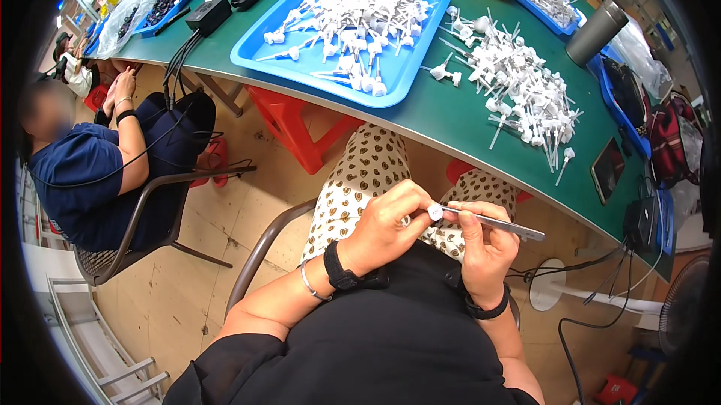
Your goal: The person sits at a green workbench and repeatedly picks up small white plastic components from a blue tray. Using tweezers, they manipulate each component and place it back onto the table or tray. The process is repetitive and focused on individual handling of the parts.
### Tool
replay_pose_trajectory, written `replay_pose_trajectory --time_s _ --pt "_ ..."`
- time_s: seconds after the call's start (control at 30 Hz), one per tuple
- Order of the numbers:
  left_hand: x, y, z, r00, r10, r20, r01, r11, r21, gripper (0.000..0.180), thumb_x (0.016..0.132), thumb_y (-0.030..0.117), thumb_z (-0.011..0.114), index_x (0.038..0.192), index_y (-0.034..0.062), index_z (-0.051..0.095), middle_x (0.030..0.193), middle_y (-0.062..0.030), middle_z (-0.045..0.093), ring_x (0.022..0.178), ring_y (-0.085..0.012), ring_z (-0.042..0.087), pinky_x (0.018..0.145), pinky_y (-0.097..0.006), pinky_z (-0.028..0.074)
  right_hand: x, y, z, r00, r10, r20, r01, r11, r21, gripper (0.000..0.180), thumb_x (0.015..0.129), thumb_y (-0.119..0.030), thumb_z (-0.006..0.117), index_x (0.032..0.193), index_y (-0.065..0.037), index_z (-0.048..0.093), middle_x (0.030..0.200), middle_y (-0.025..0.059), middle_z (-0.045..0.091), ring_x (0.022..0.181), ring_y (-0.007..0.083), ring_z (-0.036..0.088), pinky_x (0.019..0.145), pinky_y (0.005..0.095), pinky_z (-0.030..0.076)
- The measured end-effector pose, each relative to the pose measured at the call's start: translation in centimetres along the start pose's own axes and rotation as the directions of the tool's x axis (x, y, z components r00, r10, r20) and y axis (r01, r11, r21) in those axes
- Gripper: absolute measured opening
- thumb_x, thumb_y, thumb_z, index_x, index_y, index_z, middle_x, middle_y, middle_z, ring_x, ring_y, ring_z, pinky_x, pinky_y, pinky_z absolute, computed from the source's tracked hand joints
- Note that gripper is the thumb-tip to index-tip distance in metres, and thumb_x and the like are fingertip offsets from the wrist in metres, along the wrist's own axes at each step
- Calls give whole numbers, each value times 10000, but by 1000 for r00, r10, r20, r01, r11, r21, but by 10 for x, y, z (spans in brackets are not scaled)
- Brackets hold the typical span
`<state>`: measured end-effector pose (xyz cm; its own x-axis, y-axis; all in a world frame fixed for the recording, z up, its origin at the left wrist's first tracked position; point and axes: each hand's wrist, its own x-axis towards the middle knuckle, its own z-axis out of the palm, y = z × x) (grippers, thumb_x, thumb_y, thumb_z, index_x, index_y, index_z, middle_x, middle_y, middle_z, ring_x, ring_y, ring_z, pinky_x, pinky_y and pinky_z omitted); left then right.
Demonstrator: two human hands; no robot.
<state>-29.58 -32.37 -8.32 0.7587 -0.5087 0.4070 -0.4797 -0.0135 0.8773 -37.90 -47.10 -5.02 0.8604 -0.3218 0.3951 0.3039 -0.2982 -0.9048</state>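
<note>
Over my lap, my left hand pinches a small white plastic part with a round head, the same kind as the stemmed parts on the table. My right hand is closed round a slim, flat grey metal tool. The tool's near end meets the white part between my fingertips, and its other end sticks out to the right. My fingers hide the exact contact. Beyond my hands, a blue tray holds a heap of such white parts with thin stems. To its right, a loose pile of white parts lies on the table.
The green table runs across ahead of me. A dark metal flask, a phone and a black box with cables are at the right. A red stool is under the table. A co-worker sits at the left.
</note>
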Motion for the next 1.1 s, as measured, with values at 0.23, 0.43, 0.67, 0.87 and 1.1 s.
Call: replay_pose_trajectory --time_s 0.23,0.43,0.67,0.87,1.1 --pt "0 -1 0 1000 9 0 -9 1000 2 129 804 -69 708 910 -2 674 885 -94 638 770 -196 634 661 -294 511 0 1 1 1000 -5 -1 5 1000 7 92 978 -1 582 1044 62 586 988 158 703 862 195 710 799 294 576" --pt "0 0 -1 1000 -11 2 11 1000 -6 117 812 -61 712 907 -2 675 886 -92 639 761 -187 632 654 -288 510 1 1 0 1000 -1 3 1 1000 10 100 979 -3 581 1049 68 586 985 164 701 867 208 714 800 299 581" --pt "-1 -4 1 1000 -11 -4 11 1000 -6 103 822 -55 711 904 -4 675 882 -90 641 758 -182 634 640 -282 512 1 1 0 1000 -6 10 6 1000 9 107 980 -3 578 1055 73 583 986 172 700 870 214 715 804 305 584" --pt "0 -4 1 1000 -1 -13 1 1000 -15 98 825 -56 709 901 -5 675 888 -93 644 762 -179 636 642 -279 513 0 2 1 1000 1 -5 -1 1000 26 105 983 -9 576 1052 70 580 980 170 700 868 212 714 804 305 582" --pt "-2 -5 1 1000 -13 2 13 1000 -28 99 826 -58 706 905 -7 676 890 -92 641 767 -178 636 649 -280 518 0 3 0 1000 -2 7 2 1000 0 97 984 -8 575 1042 69 583 967 159 697 857 203 712 794 297 579"
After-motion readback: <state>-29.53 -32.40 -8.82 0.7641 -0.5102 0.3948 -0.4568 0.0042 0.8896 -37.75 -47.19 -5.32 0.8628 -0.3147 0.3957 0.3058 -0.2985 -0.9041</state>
